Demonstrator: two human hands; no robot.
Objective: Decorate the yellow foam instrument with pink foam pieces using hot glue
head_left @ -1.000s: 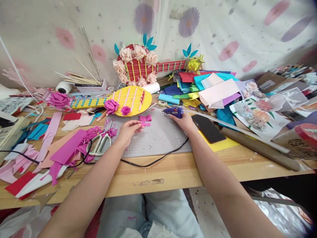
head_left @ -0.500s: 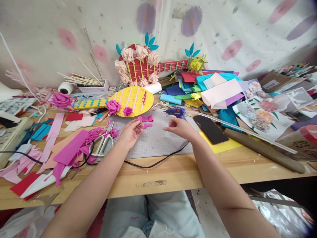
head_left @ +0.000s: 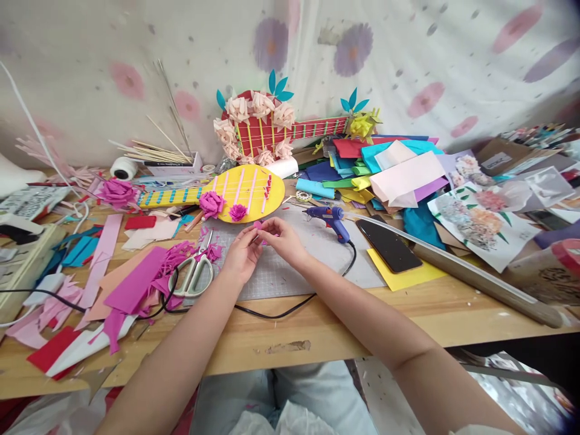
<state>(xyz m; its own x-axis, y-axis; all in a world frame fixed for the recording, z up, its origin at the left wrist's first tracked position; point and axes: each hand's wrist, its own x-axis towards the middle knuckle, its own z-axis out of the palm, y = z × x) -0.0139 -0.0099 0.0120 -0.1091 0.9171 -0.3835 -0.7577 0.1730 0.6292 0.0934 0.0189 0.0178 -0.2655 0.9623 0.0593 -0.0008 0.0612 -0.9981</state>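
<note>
Over the grey cutting mat point(head_left: 308, 281) my two hands meet, fingertips together. A small magenta paper piece point(head_left: 258, 225) shows at the fingertips of my left hand point(head_left: 243, 251), which is closed in a pinch. My right hand point(head_left: 284, 240) pinches at the same piece from the right, its fingers partly covering it. Just behind them lies a yellow paper guitar point(head_left: 244, 193) with pink strips and magenta paper roses point(head_left: 211, 205). A blue glue gun point(head_left: 330, 220) rests on the mat to the right. White-handled scissors point(head_left: 194, 275) lie left of my left hand.
Magenta paper sheets point(head_left: 136, 281) and scraps cover the left side. A black phone point(head_left: 388, 244) lies on yellow paper at right, beside a long wooden stick point(head_left: 493, 287). A black cord point(head_left: 272, 315) crosses the front. Behind stands a red flowered guitar point(head_left: 258, 130).
My right hand has moved left, away from beside the glue gun, to meet my left hand at the magenta piece. The view has shifted slightly.
</note>
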